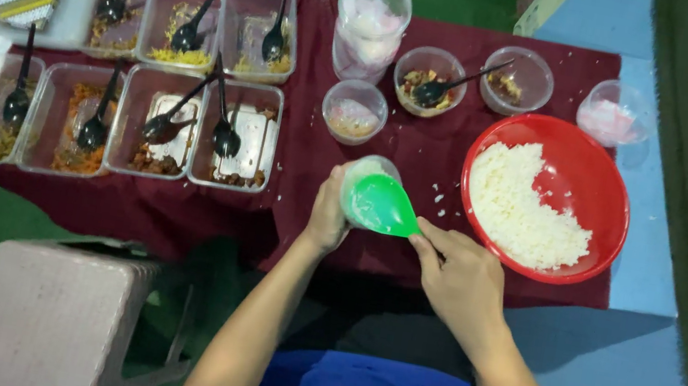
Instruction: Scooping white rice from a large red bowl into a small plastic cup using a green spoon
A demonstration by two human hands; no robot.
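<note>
A: Entry, head view. The left hand (pixel 329 211) wraps a small clear cup (pixel 364 182), fingers curled around its side, thumb toward the viewer. The cup is held just over the near edge of the maroon cloth (pixel 425 151).

B: And the right hand (pixel 462 278)?

A: It pinches the handle of a green spoon (pixel 381 206) between thumb and forefingers; the remaining fingers are folded close together. The spoon's bowl lies across the mouth of the cup, touching it. What is inside the cup cannot be made out behind the spoon.

B: Surroundings?

A: Just right of the hands, a red bowl (pixel 588 183) of white rice (pixel 518 208); a few loose grains lie on the cloth between bowl and cup. Behind the cup stands a small round tub (pixel 355 112), behind that a stack of clear cups (pixel 372 26), and two more round tubs further right, one with a black spoon (pixel 441 88) in it. To the left, two rows of clear rectangular trays (pixel 154 129) hold cooked foods, each with a black spoon. A pink stool (pixel 54 312) stands at lower left.
</note>
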